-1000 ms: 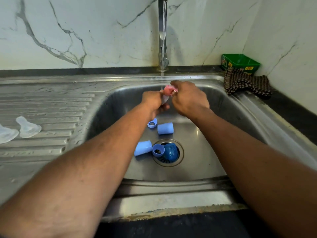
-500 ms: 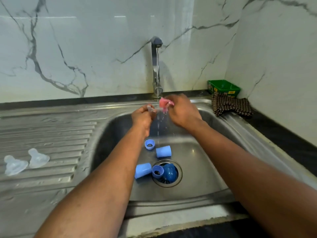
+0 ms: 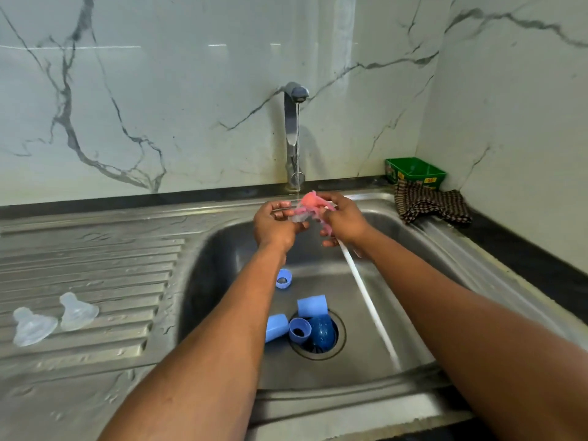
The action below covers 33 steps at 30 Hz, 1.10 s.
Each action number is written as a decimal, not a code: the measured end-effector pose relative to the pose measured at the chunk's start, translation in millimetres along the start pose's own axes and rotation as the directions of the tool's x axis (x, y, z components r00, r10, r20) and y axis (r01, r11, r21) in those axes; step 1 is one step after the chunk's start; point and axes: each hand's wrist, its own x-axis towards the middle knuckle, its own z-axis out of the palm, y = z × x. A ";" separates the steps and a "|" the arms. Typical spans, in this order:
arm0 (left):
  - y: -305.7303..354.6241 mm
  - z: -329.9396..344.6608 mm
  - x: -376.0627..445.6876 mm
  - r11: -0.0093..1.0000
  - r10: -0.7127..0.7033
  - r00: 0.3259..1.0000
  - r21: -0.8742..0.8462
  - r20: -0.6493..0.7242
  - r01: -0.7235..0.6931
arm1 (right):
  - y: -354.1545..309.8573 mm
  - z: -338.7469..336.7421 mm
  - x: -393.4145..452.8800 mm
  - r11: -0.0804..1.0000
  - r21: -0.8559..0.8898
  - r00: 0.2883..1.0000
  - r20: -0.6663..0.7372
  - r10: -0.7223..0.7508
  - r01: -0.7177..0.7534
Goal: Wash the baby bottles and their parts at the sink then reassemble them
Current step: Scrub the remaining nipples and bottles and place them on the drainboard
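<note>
Both hands up over the sink [image 3: 445,249], just below the tap [image 3: 294,135]; water running in a thin stream onto them. Left hand [image 3: 275,222] grips a small clear part [image 3: 299,218], fingers curled round it; can't tell exactly which bottle piece, too small/blurred. Right hand [image 3: 345,218] pinches a pink brush [image 3: 313,202] at the head end; brush head pressed against the clear part; its white handle [image 3: 366,297] slants down from the hand toward the near right side of the sink.

In the sink bottom: blue ring [image 3: 283,278] lying under the left forearm; light blue cap [image 3: 311,305] just behind the drain [image 3: 337,348]; second light blue cap [image 3: 276,327] just left of drain; another blue ring [image 3: 299,331] touching it at the drain edge; dark blue piece [image 3: 323,329] sitting in the drain itself.

Left of the sink on the ribbed drainboard [image 3: 95,265]: two clear nipples [image 3: 54,318] side by side, near each other, well apart from the basin.

Right of the sink at the back corner: brown checked cloth [image 3: 429,205] on the rim; green box [image 3: 413,171] just behind it against the wall.
</note>
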 end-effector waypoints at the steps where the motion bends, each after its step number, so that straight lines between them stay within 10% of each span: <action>1: -1.1 2.4 -0.4 0.999 0.026 0.999 0.030 0.032 -0.027 | 2.9 -2.5 2.8 0.994 0.098 0.998 -0.040 0.053 -0.048; 7: -1.8 12.9 -2.7 0.997 0.075 0.970 -0.026 0.231 -0.071 | 24.2 -6.7 12.8 0.916 0.344 0.977 0.116 0.179 -0.208; 13: -3.1 8.9 2.5 0.984 0.164 0.977 0.042 0.137 -0.171 | 22.9 2.2 16.8 0.911 0.369 0.981 0.136 0.141 -0.182; 21: -11.1 15.7 4.1 0.966 0.158 0.987 0.205 0.030 -0.161 | 13.0 10.8 13.3 0.937 0.339 0.996 -0.018 0.091 -0.080; 33: -2.0 27.7 3.0 0.995 0.037 0.996 -0.086 -0.084 -0.044 | 14.3 21.0 18.3 0.968 0.236 0.938 -0.347 0.000 0.087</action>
